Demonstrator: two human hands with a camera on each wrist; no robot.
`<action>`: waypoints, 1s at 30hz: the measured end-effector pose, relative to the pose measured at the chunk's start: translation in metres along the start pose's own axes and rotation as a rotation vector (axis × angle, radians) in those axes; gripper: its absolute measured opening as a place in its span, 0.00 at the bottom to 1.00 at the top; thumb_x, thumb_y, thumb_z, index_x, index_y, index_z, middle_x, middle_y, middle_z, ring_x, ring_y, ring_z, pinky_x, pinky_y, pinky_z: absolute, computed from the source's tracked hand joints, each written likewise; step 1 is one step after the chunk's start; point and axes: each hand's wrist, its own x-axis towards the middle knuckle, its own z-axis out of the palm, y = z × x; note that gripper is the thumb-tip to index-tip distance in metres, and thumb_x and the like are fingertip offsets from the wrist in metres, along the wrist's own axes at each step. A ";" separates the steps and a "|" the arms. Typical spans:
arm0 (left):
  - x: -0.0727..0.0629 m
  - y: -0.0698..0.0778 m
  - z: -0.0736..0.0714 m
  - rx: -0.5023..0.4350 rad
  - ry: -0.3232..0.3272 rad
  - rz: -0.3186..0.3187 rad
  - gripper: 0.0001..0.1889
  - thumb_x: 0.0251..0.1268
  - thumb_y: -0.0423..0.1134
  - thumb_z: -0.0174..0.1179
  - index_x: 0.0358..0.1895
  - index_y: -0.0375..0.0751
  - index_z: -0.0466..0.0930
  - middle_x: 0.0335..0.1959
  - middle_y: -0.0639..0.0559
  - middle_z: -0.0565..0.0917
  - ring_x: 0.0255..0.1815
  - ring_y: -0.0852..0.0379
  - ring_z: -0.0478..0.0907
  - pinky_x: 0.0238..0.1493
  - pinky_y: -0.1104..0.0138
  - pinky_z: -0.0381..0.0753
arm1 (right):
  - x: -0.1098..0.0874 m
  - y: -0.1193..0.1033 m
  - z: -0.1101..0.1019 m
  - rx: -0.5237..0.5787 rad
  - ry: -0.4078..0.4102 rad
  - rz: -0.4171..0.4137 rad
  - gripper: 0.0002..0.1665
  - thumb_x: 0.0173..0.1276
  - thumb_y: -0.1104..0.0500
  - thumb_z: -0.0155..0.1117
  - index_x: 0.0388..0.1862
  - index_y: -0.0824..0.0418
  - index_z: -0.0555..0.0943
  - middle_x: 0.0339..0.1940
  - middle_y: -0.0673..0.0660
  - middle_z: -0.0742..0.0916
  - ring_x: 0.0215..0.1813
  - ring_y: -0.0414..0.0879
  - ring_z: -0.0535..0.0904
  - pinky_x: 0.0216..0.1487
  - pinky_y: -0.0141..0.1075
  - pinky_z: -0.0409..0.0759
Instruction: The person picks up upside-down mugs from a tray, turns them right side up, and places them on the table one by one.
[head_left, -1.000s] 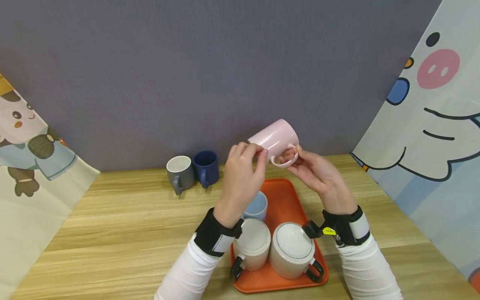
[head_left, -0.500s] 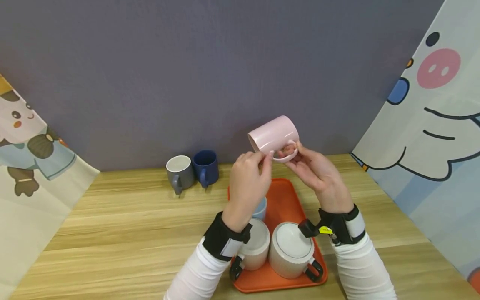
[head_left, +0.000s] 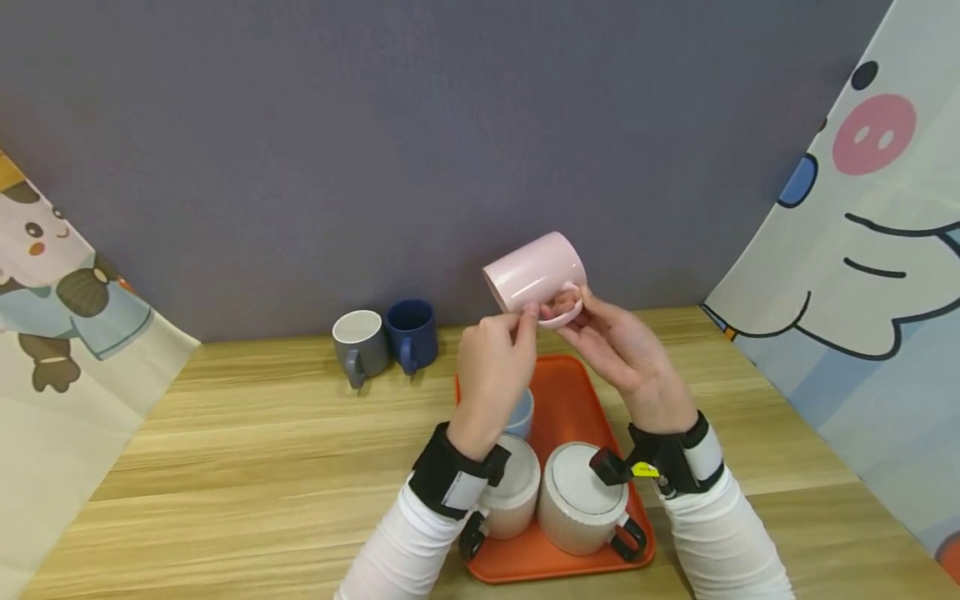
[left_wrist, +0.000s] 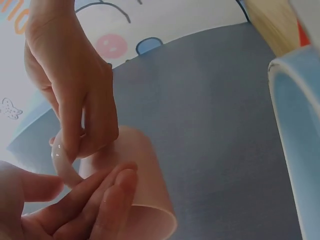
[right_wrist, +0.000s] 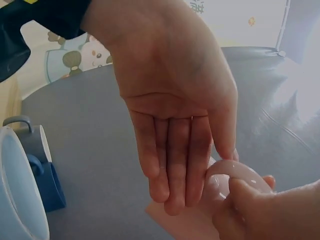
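A glossy pink mug (head_left: 531,273) is held up above the far end of the orange tray, lying on its side with its mouth toward the left. My right hand (head_left: 639,360) has its thumb at the handle, and its fingers reach in behind the handle along the mug's wall. From the left, my left hand (head_left: 489,367) pinches the lower part of the handle near the rim. Both hands also appear close to the handle in the left wrist view, where the pink mug (left_wrist: 140,167) shows its open mouth at the bottom.
On the orange tray (head_left: 572,392) stand a light blue mug (head_left: 522,412), partly hidden by my left arm, and two ribbed off-white mugs (head_left: 573,525) with black handles. A grey mug (head_left: 369,352) and a navy mug (head_left: 424,340) stand against the dark back wall.
The pink mug has shifted slightly left with my right hand. My left fingers have moved from the mug's side and rim down to its handle, uncovering the mouth.
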 end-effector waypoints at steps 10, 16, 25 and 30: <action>0.001 -0.010 0.002 -0.553 -0.036 -0.156 0.17 0.67 0.45 0.57 0.30 0.34 0.87 0.25 0.42 0.86 0.26 0.53 0.85 0.29 0.70 0.82 | -0.002 0.005 0.003 -0.154 0.011 -0.021 0.12 0.77 0.62 0.41 0.53 0.67 0.65 0.40 0.58 0.77 0.45 0.46 0.75 0.57 0.34 0.76; 0.005 -0.014 0.002 -0.861 -0.041 -0.321 0.16 0.67 0.40 0.58 0.38 0.25 0.83 0.30 0.36 0.85 0.32 0.46 0.85 0.39 0.59 0.84 | 0.002 0.009 0.002 -0.230 0.040 0.002 0.13 0.76 0.60 0.41 0.46 0.65 0.73 0.42 0.57 0.80 0.48 0.45 0.77 0.58 0.35 0.76; 0.008 -0.014 0.002 -1.204 -0.051 -0.529 0.14 0.68 0.31 0.54 0.46 0.19 0.78 0.30 0.48 0.83 0.28 0.59 0.81 0.38 0.68 0.82 | 0.006 0.016 0.000 -0.393 0.064 0.036 0.17 0.78 0.55 0.38 0.42 0.57 0.76 0.39 0.49 0.84 0.42 0.42 0.72 0.43 0.29 0.69; 0.009 -0.016 0.003 -1.301 -0.035 -0.595 0.11 0.68 0.26 0.50 0.46 0.19 0.76 0.30 0.49 0.80 0.28 0.58 0.78 0.39 0.70 0.80 | 0.009 0.020 -0.003 -0.389 0.093 0.062 0.18 0.78 0.56 0.38 0.41 0.57 0.78 0.38 0.50 0.83 0.43 0.42 0.72 0.43 0.29 0.67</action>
